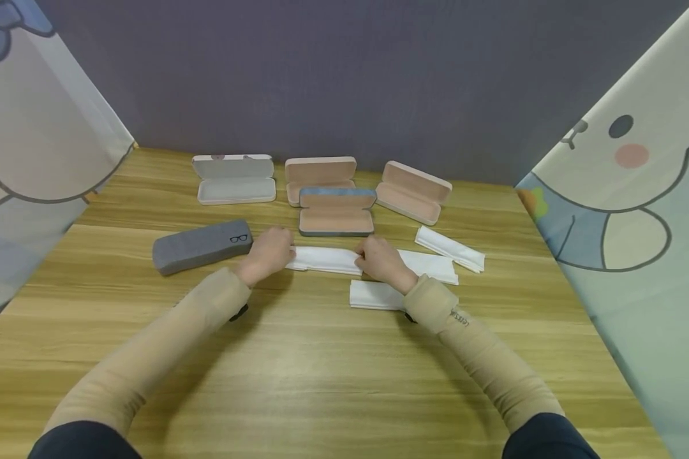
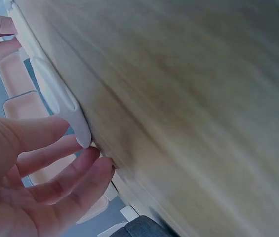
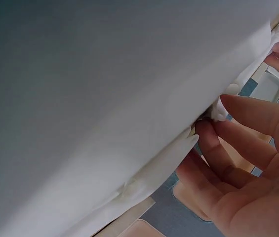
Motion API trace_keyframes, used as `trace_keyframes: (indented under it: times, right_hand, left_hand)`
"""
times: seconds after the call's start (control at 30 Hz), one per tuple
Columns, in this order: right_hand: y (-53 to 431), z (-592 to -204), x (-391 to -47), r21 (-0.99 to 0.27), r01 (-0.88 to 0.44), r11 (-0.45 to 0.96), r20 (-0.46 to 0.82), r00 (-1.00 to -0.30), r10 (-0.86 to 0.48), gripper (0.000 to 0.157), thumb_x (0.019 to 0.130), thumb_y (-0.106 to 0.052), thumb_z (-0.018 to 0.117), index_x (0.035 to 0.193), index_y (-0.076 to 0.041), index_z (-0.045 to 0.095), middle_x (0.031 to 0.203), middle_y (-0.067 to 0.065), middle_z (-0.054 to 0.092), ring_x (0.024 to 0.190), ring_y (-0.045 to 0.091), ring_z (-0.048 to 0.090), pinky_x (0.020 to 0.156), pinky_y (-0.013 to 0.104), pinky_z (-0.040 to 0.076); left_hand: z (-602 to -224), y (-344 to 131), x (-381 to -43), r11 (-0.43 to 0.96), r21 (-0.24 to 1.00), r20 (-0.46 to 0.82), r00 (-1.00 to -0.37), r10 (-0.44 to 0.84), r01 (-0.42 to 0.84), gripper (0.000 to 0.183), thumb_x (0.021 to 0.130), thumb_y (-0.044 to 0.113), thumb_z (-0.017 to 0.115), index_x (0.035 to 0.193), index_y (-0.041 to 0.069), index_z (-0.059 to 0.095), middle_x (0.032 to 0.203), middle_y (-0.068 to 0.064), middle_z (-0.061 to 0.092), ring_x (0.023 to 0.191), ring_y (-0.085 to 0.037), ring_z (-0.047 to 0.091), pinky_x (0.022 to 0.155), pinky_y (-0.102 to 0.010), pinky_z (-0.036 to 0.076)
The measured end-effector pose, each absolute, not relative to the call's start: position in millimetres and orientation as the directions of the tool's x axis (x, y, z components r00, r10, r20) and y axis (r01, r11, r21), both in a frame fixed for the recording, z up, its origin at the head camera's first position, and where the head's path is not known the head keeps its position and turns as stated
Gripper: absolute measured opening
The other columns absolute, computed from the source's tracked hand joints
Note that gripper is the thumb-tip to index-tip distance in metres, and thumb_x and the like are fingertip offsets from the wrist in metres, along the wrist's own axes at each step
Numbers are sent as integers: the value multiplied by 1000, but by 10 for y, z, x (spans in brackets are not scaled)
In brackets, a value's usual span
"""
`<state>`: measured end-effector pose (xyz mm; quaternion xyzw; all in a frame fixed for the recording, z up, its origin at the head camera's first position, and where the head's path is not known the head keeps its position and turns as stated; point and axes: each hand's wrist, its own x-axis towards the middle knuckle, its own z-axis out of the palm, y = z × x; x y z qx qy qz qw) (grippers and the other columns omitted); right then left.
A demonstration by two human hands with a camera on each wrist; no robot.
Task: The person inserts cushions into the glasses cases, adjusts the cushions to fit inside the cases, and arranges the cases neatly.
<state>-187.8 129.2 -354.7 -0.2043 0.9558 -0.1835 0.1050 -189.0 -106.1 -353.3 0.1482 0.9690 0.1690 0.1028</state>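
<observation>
A folded white cloth [image 1: 326, 260] lies in a long strip on the wooden table. My left hand [image 1: 268, 252] pinches its left end between thumb and fingers, and the left wrist view shows the cloth edge [image 2: 83, 134] at the fingertips. At the right end, my right hand [image 1: 381, 258] pinches the cloth, thumb opposite the fingers in the right wrist view. Another folded white cloth [image 1: 427, 264] extends from behind the right hand. A third folded cloth [image 1: 375, 295] lies nearer, partly under the right wrist.
One more folded cloth [image 1: 450, 248] lies at the right. A closed grey glasses case [image 1: 201, 247] sits left of the left hand. Behind the hands stand open cases: a blue-edged one [image 1: 336, 221], a white one [image 1: 235, 190] and pink ones [image 1: 321, 171] [image 1: 410, 191] near the wall.
</observation>
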Motion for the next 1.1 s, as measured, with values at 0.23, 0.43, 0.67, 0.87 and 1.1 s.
trace_keyframes:
  times: [0.23,0.43,0.67,0.87,1.1]
  right_hand:
    - [1273,-3509,-1850,-377,-323,868,-143,-906,-399,27,91,-5,58,65,-5,65,58,-1,48,50,9,35,45,19,28]
    - [1257,-3501,-1847,-355,-336,873,-136,-905,-403,29,90,-4,57,62,-5,61,59,-1,46,50,9,34,45,19,27]
    - [1294,-3494,-1833,-385,-338,859,-129,-902,-413,19,91,-5,55,81,-2,71,70,6,63,53,10,41,49,20,34]
    - [1361,-3365,-1867,-408,-321,854,-122,-908,-400,20,93,-8,55,98,3,71,89,16,71,62,15,53,60,26,47]
    - [1431,-3202,-1973,-389,-369,844,-38,-909,-415,20,90,-5,55,93,6,71,84,17,70,61,15,53,59,27,47]
  left_hand:
    - [-3505,-1126,-1892,863,445,-154,-930,335,238,13,85,-4,58,82,-4,70,88,-17,70,61,-15,50,54,-22,40]
    - [-3515,-1144,-1895,855,461,-150,-928,340,239,14,81,-7,55,88,-4,67,97,-20,68,71,-21,53,60,-27,44]
    - [-3509,-1146,-1858,852,461,-143,-927,347,248,20,79,-4,54,95,-2,66,103,-21,66,83,-28,58,68,-36,50]
    - [-3409,-1135,-1862,820,511,-118,-925,362,256,13,83,-3,53,90,-3,65,89,-18,66,67,-19,52,60,-28,44]
    - [-3271,-1087,-1977,811,519,-58,-935,349,270,9,83,0,58,86,-3,66,83,-15,65,66,-18,48,61,-26,39]
